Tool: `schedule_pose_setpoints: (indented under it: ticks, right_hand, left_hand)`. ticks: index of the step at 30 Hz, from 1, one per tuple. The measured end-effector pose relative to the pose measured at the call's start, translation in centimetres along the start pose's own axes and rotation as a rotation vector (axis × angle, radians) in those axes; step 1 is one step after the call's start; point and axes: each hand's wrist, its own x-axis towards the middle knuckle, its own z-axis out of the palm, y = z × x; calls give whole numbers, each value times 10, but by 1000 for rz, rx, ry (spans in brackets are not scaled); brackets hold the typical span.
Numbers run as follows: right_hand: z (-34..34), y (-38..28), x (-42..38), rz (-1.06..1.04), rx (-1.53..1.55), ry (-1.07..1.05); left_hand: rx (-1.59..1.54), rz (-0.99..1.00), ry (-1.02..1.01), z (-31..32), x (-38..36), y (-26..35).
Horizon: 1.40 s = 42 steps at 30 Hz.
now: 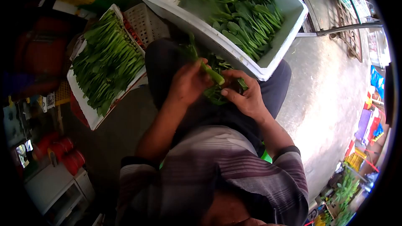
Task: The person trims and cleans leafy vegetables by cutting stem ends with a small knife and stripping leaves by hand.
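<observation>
My left hand (188, 82) is closed around a stalk of leafy greens (214, 75), its thick pale-green cut end pointing toward my right hand. The leafy top of the stalk is blurred above my fingers. My right hand (247, 98) is at the cut end, thumb and fingers curled, with a dark green leaf piece (242, 84) between them. Loose leaves (215, 96) lie below and behind both hands, over my lap. Just beyond the hands stands a white foam box (201, 33) with a heap of leafy greens (251, 16) inside.
On the left, a white foam tray (95, 115) bears neatly stacked greens (109, 58). A pale perforated crate (144, 23) sits between tray and box. A metal-framed cart (347, 28) stands at the right on the concrete floor (310, 96). Red containers (69, 154) are at the lower left.
</observation>
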Motion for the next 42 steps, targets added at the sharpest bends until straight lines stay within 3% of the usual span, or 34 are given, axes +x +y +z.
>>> schedule_pose_setpoints:
  ticks: [1,3,6,9,12,15,16,18,20,22,29,34,42]
  right_hand:
    - [0,-1,0,-76,-61,26]
    - [-2,3,1,-39,-78,92]
    - [-7,19,0,39,-8,168]
    - [-17,20,2,27,-70,184]
    - [-16,2,-3,138,34,139]
    - [-15,-9,-3,268,168,87]
    - [-16,-10,-4,306,197,78]
    - [-20,1,-4,112,80,29]
    - [-26,4,-5,105,-1,-54]
    - [-32,-6,-10,290,-46,-166]
    - [-22,-11,-7,-122,-298,-171]
    - [-22,-24,-5,24,-250,-232]
    - [-24,-27,-7,7,-274,-243]
  left_hand:
    - [12,-5,1,0,2,-5]
    - [35,-15,2,0,4,-14]
    - [179,-295,-15,2,-10,-10]
    - [983,-96,-66,17,-29,-1]
    - [1410,644,-199,62,-27,5]
    - [1281,265,-265,64,-18,0]
    - [1330,251,-269,61,-18,0]
    - [1309,285,-223,53,-18,-1]
    - [1311,302,-176,52,-22,3]
    - [1335,296,-130,58,-28,8]
    - [1391,313,-178,55,-34,8]
    - [1383,333,-185,49,-35,5]
    - [1432,393,-286,44,-32,6]
